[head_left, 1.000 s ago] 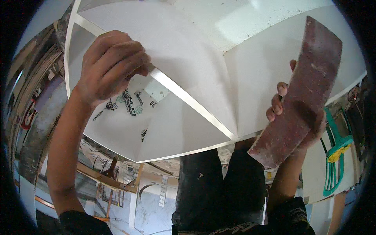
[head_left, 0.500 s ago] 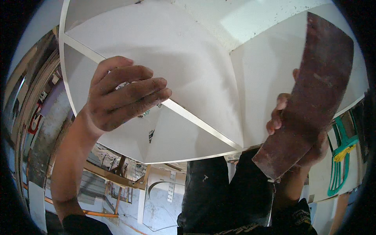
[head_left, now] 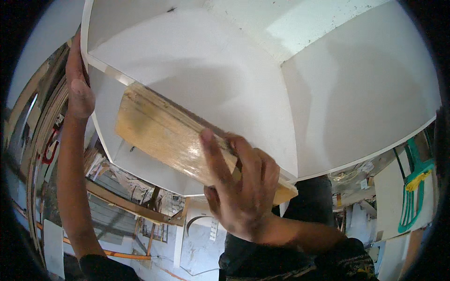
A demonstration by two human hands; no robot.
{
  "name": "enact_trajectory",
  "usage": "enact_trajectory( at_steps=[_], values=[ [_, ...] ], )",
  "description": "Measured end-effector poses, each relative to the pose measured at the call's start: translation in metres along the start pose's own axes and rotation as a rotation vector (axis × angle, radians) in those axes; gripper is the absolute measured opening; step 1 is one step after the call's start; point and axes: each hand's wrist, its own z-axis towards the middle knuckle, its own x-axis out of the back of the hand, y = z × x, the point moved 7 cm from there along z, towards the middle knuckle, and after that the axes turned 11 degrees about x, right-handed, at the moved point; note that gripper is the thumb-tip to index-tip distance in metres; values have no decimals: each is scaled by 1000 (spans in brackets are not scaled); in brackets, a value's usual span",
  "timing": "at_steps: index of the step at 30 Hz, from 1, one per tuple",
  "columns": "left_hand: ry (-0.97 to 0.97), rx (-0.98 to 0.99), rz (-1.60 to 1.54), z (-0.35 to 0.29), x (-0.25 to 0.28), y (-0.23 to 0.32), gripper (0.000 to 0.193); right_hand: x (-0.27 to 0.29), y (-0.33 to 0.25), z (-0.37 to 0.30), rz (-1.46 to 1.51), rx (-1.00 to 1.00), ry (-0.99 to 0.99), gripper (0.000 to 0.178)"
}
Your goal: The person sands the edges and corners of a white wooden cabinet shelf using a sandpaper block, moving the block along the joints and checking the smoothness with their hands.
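Observation:
My right hand [head_left: 246, 187] is closed around a wooden sanding block [head_left: 164, 133], thumb on its pale top and fingers over the far side. The block lies lengthwise along the narrow front edge of a divider [head_left: 110, 71] in a white cabinet [head_left: 248, 93]. Its sandpaper face is turned down, out of sight. At the left, my left hand [head_left: 80, 91] lies flat against the outer side of the cabinet, its fingers stretched along the panel and partly hidden behind the edge.
Stacked boards [head_left: 44, 126] stand along the left. A green plastic tool with yellow cord [head_left: 415, 187] hangs on a pale panel at the right. Below the cabinet are a wooden beam [head_left: 136, 206] and an orange bar [head_left: 122, 255] near the floor. My dark-clothed legs are under the cabinet front.
My right hand has swung the sanding block from the right onto the divider edge, turning its brown sandpaper face down. My left hand has left the divider for the cabinet's left outer side.

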Motion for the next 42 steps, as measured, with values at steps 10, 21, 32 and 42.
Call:
enact_trajectory(
  at_steps=[10,21,32,42],
  values=[
    [-228,-759,445,-40,-46,85,105,-33,-1,-10,160,29,-139,98],
    [-325,-933,645,-62,-63,80,61,-49,-19,15,-34,-20,-70,72],
    [-280,-974,609,-47,-56,69,42,-10,-22,4,257,130,331,39],
    [-175,-956,634,-48,-43,65,50,10,45,3,383,127,275,33]
  ],
)
